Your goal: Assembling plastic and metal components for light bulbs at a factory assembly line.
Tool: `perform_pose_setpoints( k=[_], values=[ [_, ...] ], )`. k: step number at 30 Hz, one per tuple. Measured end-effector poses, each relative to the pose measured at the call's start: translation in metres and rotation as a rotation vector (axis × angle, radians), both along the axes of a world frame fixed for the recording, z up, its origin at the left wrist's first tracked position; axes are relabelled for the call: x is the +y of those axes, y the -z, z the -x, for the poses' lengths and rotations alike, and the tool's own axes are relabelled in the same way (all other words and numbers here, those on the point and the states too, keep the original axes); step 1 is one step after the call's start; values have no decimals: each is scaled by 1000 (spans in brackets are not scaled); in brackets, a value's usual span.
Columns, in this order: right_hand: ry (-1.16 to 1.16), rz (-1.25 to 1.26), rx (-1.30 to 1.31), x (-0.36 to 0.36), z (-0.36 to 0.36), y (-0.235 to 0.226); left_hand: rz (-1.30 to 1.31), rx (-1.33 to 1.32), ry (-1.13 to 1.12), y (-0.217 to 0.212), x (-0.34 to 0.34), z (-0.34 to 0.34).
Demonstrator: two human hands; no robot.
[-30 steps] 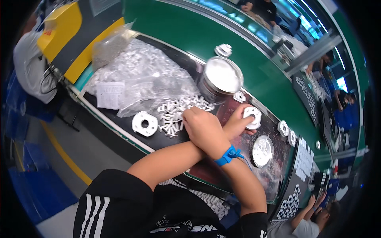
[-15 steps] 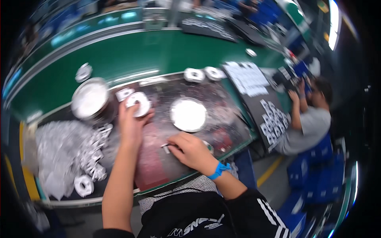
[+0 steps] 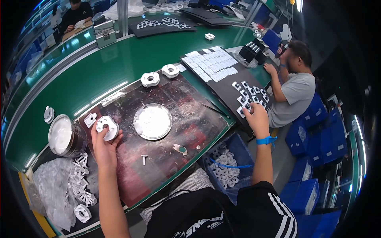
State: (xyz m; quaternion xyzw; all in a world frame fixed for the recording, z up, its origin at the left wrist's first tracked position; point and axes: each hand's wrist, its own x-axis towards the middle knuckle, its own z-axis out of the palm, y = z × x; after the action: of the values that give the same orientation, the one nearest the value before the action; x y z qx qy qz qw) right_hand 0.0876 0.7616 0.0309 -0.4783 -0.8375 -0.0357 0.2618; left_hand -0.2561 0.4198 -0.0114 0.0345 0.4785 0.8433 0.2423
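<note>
Left hand (image 3: 104, 147): forearm stretched forward, fingers curled around a white ring (image 3: 106, 127) near the counter's (image 3: 119, 67) left end.
Right hand (image 3: 256, 118): arm reaching right, fingers spread, resting on small parts (image 3: 251, 96) at the right edge.

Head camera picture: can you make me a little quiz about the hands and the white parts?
1. True or false: the left hand holds a round white plastic ring part.
2. Which is the right hand reaching onto? A) round silver metal dish B) black mat with small white pieces C) blue bin of white parts
3. Fill in: the right wrist wears a ___ band.

Key: 1 true; 2 B; 3 blue.
</note>
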Motion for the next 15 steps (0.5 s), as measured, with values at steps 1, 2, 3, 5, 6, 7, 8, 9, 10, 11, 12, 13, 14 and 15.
perform_pose_setpoints(
  k=[1,2,3,5,6,7,8,9,10,11,12,13,14,15],
  values=[
    [14,53,-33,2,-1,0,3,0,2,2,0,0],
    [28,106,-66,4,-3,0,6,-2,7,4,0,1],
    [31,108,-66,7,-4,3,8,-4,14,6,1,1],
    [-81,86,6,12,-2,6,10,-6,18,5,1,1],
    [-80,86,8,12,-1,6,10,-12,23,5,1,1],
    [-76,105,14,9,2,3,9,-11,24,5,1,0],
    [-72,122,19,8,4,1,9,-7,23,4,1,0],
    [-72,120,19,9,4,2,8,-4,21,3,1,-1],
    [-93,119,11,9,2,4,5,-4,20,2,1,-1],
    [-115,119,2,11,1,6,1,-8,24,1,0,-1],
    [-124,131,2,14,0,8,-3,-11,28,0,0,-1],
    [-129,127,2,13,3,7,-7,-10,23,0,1,-1],
    [-151,119,57,10,7,7,-10,-10,23,0,2,-1],
    [-175,111,112,6,13,5,-13,-9,21,0,2,-2]
  ],
)
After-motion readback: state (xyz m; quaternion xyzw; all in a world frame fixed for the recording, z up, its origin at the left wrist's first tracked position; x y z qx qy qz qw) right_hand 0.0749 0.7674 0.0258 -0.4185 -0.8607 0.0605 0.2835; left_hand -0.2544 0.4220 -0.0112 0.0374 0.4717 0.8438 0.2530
